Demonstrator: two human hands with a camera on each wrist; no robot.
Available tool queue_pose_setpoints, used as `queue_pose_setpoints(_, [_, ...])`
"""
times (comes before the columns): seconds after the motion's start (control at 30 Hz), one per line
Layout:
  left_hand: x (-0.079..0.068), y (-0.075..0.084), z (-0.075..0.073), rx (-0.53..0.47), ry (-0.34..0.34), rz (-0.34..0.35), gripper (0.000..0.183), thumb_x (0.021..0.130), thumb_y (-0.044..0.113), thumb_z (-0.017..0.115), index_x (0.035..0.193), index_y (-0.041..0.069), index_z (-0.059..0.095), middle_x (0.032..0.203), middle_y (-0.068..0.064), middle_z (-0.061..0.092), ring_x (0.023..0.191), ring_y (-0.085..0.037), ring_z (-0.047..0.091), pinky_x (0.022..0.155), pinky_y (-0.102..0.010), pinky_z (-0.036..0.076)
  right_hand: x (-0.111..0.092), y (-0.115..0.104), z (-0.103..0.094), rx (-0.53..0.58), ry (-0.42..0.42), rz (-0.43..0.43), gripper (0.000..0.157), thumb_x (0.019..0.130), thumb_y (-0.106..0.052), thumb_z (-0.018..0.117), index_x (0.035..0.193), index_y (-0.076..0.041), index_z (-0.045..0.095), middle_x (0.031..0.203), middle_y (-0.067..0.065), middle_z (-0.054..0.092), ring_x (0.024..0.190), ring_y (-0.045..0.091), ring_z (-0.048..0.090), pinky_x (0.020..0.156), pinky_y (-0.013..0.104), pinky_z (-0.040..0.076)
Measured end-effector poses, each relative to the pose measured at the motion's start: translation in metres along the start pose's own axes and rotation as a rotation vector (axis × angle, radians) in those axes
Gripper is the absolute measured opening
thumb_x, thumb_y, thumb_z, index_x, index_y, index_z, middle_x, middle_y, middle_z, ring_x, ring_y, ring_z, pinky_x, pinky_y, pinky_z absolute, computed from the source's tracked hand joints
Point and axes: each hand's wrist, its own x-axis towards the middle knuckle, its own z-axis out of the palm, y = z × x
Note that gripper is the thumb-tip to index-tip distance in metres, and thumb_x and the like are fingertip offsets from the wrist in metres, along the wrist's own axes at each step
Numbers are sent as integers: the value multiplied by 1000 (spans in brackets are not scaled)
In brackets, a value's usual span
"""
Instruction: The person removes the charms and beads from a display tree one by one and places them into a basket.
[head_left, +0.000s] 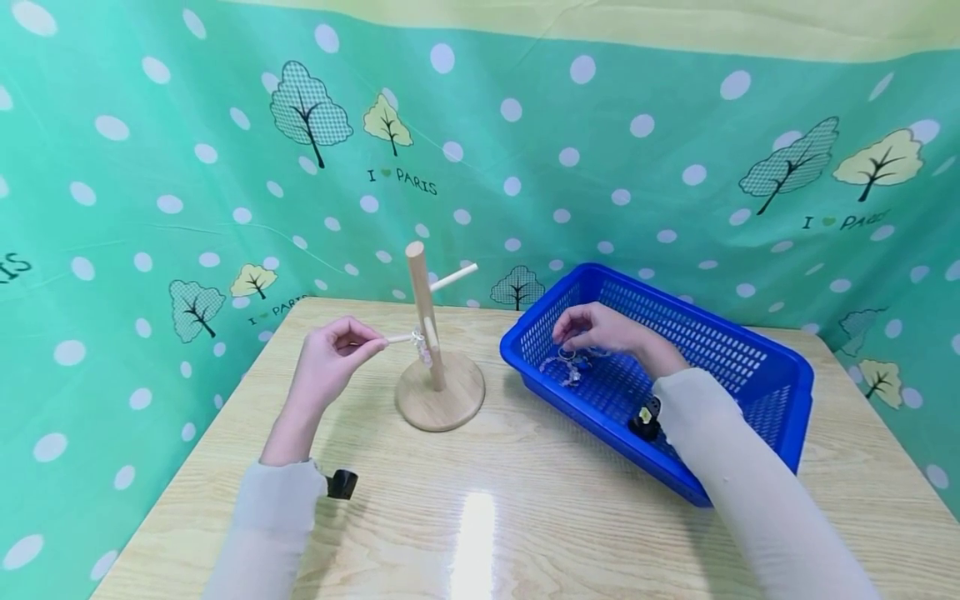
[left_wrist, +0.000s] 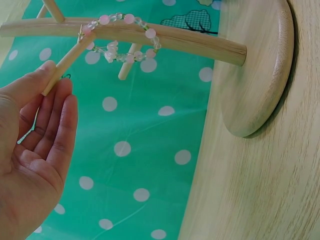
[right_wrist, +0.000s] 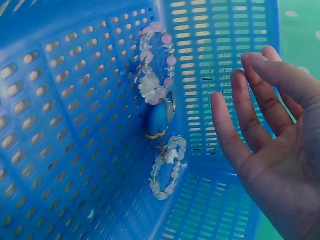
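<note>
A wooden stand (head_left: pixel 441 408) with a round base, upright post and side pegs stands on the table. My left hand (head_left: pixel 337 354) pinches the tip of one peg (left_wrist: pixel 67 62) between thumb and fingers. From that peg hangs a pink and clear bead bracelet (left_wrist: pixel 150 33), close to the post. My right hand (head_left: pixel 600 327) is inside the blue basket (head_left: pixel 801 392), fingers loosely bent, holding nothing that I can see. Beside it in the right wrist view lie a pink bead bracelet (right_wrist: pixel 171 61), a blue keyring charm (right_wrist: pixel 157 121) and a pale bead bracelet (right_wrist: pixel 155 185).
The basket stands on the right of the wooden table (head_left: pixel 405 500), its perforated walls rising around my right hand. Behind the table hangs a green dotted curtain (head_left: pixel 480 125). A bright reflection lies on the front of the tabletop.
</note>
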Motion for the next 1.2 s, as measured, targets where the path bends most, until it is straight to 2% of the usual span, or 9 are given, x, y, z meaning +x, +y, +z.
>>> queue_pose_setpoints(0.2, [-1, -1, 0, -5, -2, 3, 27, 90, 19, 75, 96, -6, 67, 89, -1, 73, 77, 0, 68, 72, -14, 58, -2, -7, -1, 19, 20, -27, 20, 91, 3, 67, 110, 7, 65, 115, 30, 64, 101, 23, 68, 85, 22, 58])
queue_pose_setpoints(0.33, [0, -1, 0, -6, -2, -1, 25, 90, 17, 75, 95, -6, 67, 88, 3, 72, 77, -1, 68, 72, -14, 58, -4, -13, -1, 19, 38, -33, 19, 91, 1, 68, 109, 5, 66, 114, 30, 64, 97, 14, 67, 86, 21, 57])
queue_pose_setpoints(0.47, [0, -1, 1, -3, -4, -2, 24, 90, 16, 74, 95, -6, 67, 86, 9, 71, 77, 1, 68, 72, -13, 58, -7, -21, -2, 7, 53, -49, 20, 92, -1, 68, 110, 5, 65, 113, 26, 66, 99, 16, 66, 87, 19, 56])
queue_pose_setpoints(0.63, [0, 0, 0, 5, -6, 2, 25, 91, 17, 74, 96, -6, 67, 87, 7, 71, 78, 2, 67, 74, -13, 58, -9, -30, -2, 16, 67, -99, 19, 93, -2, 67, 110, 6, 65, 114, 26, 66, 100, 16, 66, 89, 19, 56])
queue_pose_setpoints(0.83, [0, 1, 0, 3, -7, -15, 24, 91, 16, 74, 97, -6, 68, 85, 10, 70, 77, 1, 67, 73, -13, 58, -10, -43, -2, 28, 125, -113, 19, 94, -7, 68, 110, 2, 66, 112, 21, 67, 98, 13, 66, 88, 19, 56])
queue_pose_setpoints(1.07, [-1, 3, 1, 6, -8, -9, 22, 91, 13, 73, 97, -7, 67, 85, 10, 70, 78, -1, 68, 72, -13, 57, -14, -59, -6, 23, 158, -132, 20, 94, -10, 68, 111, 1, 67, 116, 27, 66, 99, 13, 67, 90, 20, 56])
queue_pose_setpoints(1.13, [-1, 4, 1, 23, -9, -4, 21, 91, 13, 73, 97, -6, 67, 87, 8, 69, 79, 1, 66, 73, -12, 57, -13, -63, -6, 27, 159, -140, 20, 94, -10, 68, 111, 1, 67, 116, 27, 66, 99, 13, 67, 89, 21, 56])
queue_pose_setpoints(1.2, [-1, 5, 1, 39, -9, 4, 20, 92, 12, 72, 98, -6, 66, 91, 0, 70, 80, 3, 65, 74, -11, 57, -13, -67, -7, 27, 158, -154, 20, 95, -10, 68, 112, 1, 66, 116, 27, 65, 99, 13, 67, 90, 21, 56])
